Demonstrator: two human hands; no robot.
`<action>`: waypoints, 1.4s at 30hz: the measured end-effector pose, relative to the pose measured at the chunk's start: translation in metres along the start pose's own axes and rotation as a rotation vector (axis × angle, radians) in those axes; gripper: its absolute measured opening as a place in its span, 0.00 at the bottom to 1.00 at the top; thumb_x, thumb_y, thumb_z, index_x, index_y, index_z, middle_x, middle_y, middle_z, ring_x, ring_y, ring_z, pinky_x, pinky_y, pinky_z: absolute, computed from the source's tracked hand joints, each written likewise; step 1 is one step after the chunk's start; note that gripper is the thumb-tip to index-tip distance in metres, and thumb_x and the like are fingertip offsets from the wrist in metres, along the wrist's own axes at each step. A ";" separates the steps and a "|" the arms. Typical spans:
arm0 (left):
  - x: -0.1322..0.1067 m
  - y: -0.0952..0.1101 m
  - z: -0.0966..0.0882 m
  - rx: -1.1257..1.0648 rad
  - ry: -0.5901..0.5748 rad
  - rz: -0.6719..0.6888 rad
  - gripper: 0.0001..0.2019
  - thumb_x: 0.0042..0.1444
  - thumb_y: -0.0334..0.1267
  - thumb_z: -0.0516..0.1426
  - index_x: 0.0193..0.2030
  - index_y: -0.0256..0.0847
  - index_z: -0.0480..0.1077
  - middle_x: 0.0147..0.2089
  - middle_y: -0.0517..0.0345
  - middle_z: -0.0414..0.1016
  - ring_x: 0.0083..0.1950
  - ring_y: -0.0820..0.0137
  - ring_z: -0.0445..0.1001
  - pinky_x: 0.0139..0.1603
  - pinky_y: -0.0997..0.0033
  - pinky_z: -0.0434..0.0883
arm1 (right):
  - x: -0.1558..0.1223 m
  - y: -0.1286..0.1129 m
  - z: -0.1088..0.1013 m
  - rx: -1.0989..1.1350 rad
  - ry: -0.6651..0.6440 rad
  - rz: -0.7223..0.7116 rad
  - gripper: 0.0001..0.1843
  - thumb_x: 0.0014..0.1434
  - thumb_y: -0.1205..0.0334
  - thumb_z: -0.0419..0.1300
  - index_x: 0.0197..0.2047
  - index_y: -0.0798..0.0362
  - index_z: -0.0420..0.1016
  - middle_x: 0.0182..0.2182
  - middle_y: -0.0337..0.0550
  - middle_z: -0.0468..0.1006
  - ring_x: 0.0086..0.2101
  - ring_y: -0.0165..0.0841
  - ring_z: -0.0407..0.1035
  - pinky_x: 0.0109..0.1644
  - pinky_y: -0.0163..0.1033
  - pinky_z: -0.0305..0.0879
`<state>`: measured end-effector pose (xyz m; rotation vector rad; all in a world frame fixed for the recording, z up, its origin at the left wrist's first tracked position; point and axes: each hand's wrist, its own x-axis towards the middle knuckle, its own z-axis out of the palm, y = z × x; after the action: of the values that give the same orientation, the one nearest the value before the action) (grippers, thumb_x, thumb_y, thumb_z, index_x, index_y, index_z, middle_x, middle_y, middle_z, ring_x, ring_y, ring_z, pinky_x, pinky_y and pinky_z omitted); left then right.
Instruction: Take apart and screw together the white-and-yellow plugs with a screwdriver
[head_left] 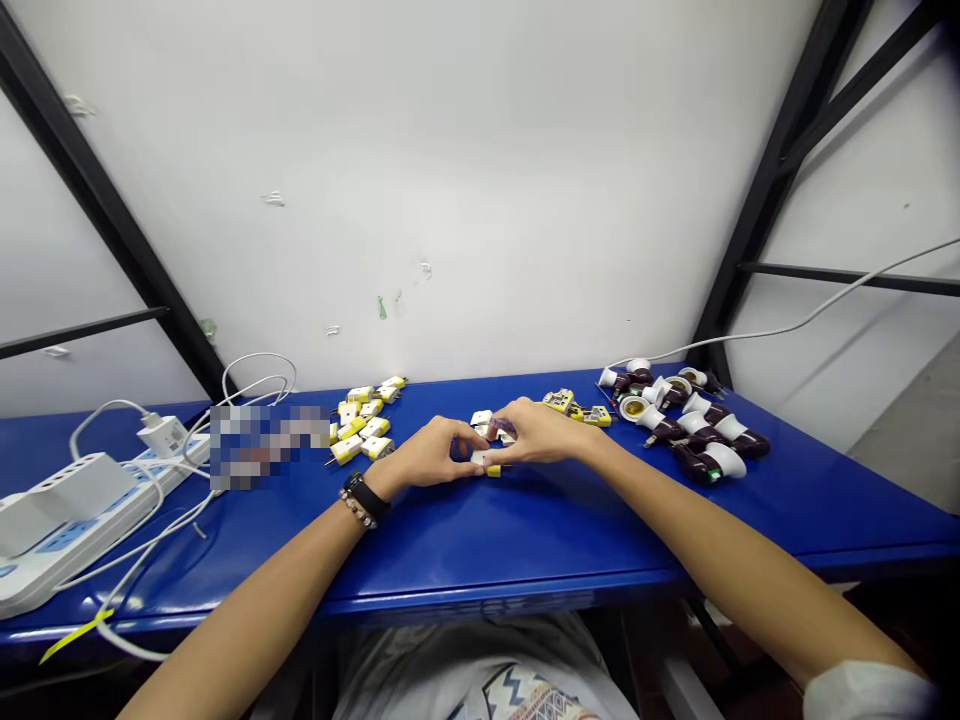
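Observation:
In the middle of the blue table, my left hand and my right hand meet over a small white-and-yellow plug. Fingertips of both hands pinch it from either side, low over the tabletop. Just behind the fingers lie more white pieces, partly covered by my hands. A purplish see-through patch shows by my right fingers; what it is I cannot make out. To the left of my left hand is a loose pile of white-and-yellow plugs, some with metal pins showing. Beyond my right hand sit yellow pieces with exposed electronic parts.
Several dark purple and white lamp holders are heaped at the right. On the left lies a white power strip with a charger and looping white cables. A white wall and black frame posts stand behind the table.

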<state>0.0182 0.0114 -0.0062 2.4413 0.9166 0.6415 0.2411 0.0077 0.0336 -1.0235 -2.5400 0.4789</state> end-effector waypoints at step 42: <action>-0.004 -0.035 -0.039 -0.180 0.125 -0.484 0.23 0.51 0.56 0.62 0.42 0.37 0.81 0.35 0.51 0.82 0.33 0.65 0.75 0.31 0.71 0.68 | 0.005 0.008 0.005 0.004 0.053 0.088 0.26 0.63 0.39 0.57 0.28 0.53 0.75 0.20 0.37 0.70 0.22 0.29 0.60 0.28 0.36 0.49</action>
<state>-0.0234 0.0417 0.0047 1.9340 1.3744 0.6660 0.2403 0.0157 0.0262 -1.1347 -2.4548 0.4743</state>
